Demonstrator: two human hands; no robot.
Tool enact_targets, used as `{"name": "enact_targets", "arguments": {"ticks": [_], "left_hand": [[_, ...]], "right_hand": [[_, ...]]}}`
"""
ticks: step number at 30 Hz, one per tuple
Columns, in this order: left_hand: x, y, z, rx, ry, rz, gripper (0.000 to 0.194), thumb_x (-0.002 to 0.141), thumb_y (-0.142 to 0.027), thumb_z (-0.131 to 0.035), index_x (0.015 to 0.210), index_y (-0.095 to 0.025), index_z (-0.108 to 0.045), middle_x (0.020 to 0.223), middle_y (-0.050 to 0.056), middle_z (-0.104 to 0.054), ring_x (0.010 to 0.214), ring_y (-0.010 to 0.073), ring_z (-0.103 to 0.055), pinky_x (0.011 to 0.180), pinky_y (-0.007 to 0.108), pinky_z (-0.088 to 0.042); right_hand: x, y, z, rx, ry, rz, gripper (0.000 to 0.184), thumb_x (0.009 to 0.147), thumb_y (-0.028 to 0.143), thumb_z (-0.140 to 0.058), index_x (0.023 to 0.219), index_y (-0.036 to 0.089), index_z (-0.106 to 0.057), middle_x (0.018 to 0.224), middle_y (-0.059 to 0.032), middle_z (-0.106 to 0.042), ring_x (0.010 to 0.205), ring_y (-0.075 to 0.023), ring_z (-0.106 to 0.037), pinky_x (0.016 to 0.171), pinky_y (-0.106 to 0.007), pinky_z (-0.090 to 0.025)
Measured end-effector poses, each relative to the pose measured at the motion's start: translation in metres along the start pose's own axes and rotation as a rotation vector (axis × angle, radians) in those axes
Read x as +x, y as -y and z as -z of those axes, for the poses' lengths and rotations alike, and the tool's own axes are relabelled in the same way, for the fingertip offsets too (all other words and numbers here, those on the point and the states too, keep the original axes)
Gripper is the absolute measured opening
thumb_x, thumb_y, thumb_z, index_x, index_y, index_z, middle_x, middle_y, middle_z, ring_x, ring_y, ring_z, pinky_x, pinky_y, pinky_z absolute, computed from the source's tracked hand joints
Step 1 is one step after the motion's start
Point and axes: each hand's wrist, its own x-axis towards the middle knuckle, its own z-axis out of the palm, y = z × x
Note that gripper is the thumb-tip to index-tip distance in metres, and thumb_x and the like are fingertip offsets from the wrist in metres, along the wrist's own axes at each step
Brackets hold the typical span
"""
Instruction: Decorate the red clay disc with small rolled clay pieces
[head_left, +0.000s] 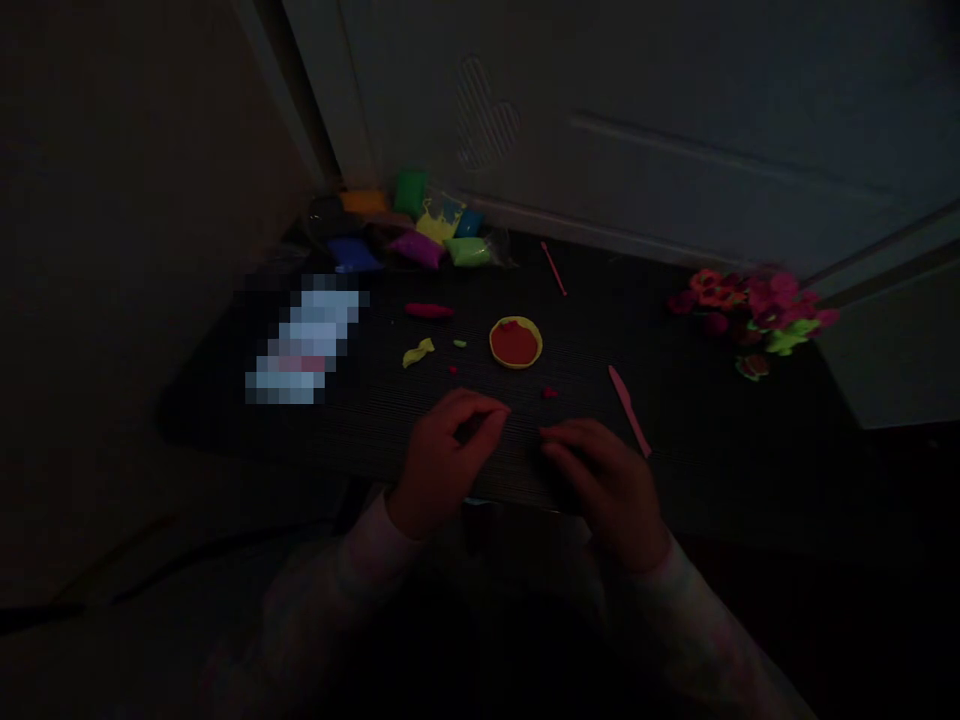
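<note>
Thumb and fingertips of my left hand are pinched together above the near part of the dark table. Whatever lies between them is too small to make out. Facing it, my right hand is also closed in a pinch, with a faint reddish spot at its fingertips that I cannot name. Just beyond the hands sits a round clay piece, red inside a yellow rim. A small red clay bit lies near my right fingertips. Closer to my left hand are a tiny red bit, a small light green bit and a twisted yellow clay strip.
A red clay roll lies left of centre. Bags of coloured clay line the back left, beside a bright pixelated rectangle. A pink plastic knife and thin pink tool lie rightward. Colourful flower shapes stand far right.
</note>
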Motion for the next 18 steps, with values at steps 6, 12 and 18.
{"name": "enact_targets", "arguments": {"ticks": [6,12,18], "left_hand": [[0.0,-0.001,0.0,-0.029,0.0,0.013,0.009,0.078,-0.018,-0.051,0.078,-0.018,-0.06,0.079,-0.001,-0.06,0.074,0.011,-0.056,0.068,0.023,-0.044],[0.0,-0.001,0.001,-0.026,0.006,0.018,0.009,0.078,-0.019,-0.051,0.078,-0.018,-0.06,0.079,0.0,-0.061,0.074,0.0117,-0.056,0.067,0.024,-0.045],[-0.001,0.0,0.0,-0.035,0.004,0.012,0.009,0.078,-0.02,-0.051,0.078,-0.019,-0.06,0.079,0.0,-0.061,0.075,0.0121,-0.057,0.068,0.024,-0.045]], "right_hand": [[0.001,-0.01,-0.003,-0.343,0.036,0.127,0.014,0.077,0.029,-0.054,0.081,0.017,-0.059,0.076,-0.0037,-0.061,0.074,-0.0156,-0.055,0.067,-0.031,-0.044],[-0.006,-0.015,0.001,-0.538,0.135,0.211,0.031,0.08,0.034,-0.048,0.104,0.016,-0.056,0.091,-0.0088,-0.06,0.082,-0.021,-0.052,0.069,-0.037,-0.041],[-0.017,-0.015,0.01,-0.618,0.198,0.271,0.043,0.081,0.034,-0.045,0.121,0.02,-0.043,0.115,-0.0119,-0.051,0.1,-0.0243,-0.046,0.078,-0.042,-0.039]]}}
